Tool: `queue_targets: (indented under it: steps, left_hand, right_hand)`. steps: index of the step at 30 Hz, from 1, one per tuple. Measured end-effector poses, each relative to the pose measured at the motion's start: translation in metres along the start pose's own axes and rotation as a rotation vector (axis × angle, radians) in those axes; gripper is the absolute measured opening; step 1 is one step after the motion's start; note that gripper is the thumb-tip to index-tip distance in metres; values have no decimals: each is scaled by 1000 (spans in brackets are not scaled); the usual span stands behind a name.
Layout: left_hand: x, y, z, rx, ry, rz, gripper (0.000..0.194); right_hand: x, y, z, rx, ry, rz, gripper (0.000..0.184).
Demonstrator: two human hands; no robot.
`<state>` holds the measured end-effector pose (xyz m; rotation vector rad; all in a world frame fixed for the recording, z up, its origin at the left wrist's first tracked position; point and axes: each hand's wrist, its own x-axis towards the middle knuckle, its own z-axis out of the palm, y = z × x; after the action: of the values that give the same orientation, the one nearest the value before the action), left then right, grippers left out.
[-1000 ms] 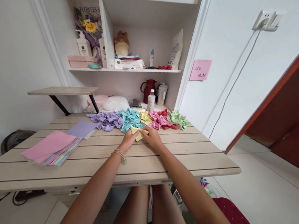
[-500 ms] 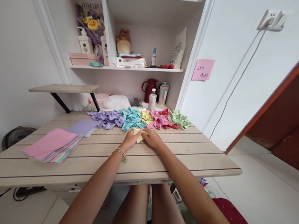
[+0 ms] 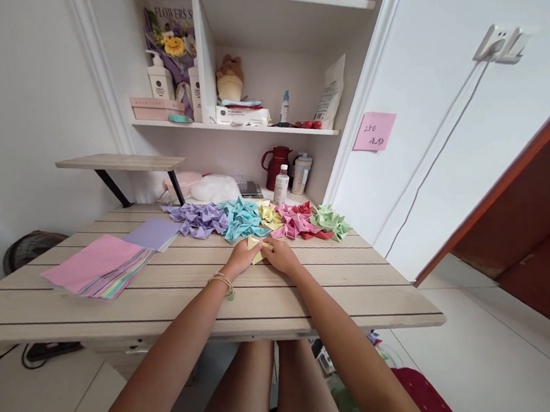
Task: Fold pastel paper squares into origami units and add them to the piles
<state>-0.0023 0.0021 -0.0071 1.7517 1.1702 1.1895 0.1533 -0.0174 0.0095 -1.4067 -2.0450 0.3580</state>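
Observation:
My left hand (image 3: 241, 257) and my right hand (image 3: 280, 257) meet over a small piece of yellow paper (image 3: 258, 250) lying on the wooden table (image 3: 177, 296). The fingers of both hands pinch and press the paper, which is partly folded and mostly hidden under them. A beaded bracelet sits on my left wrist. Just beyond the hands runs a row of folded paper shapes: purple (image 3: 198, 218), blue (image 3: 240, 218), yellow (image 3: 269, 215), pink and red (image 3: 298, 222), green (image 3: 329, 221).
A stack of coloured paper sheets (image 3: 97, 267) with pink on top lies at the table's left, purple sheets (image 3: 155, 233) behind it. A red jug (image 3: 274, 166), bottles and a white bag stand at the back under wall shelves. A pink note (image 3: 374, 131) is stuck on the right wall.
The view has shifted slightly. Both hands stay on the yellow paper, which now shows less between the fingers.

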Motion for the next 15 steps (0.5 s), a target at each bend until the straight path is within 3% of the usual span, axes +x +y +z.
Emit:
queue_targets:
  steps: [15]
  left_hand:
    - [-5,11,1,218,23,81,21]
  right_hand:
    - [-1,-3,-2,-70,-36,10,31]
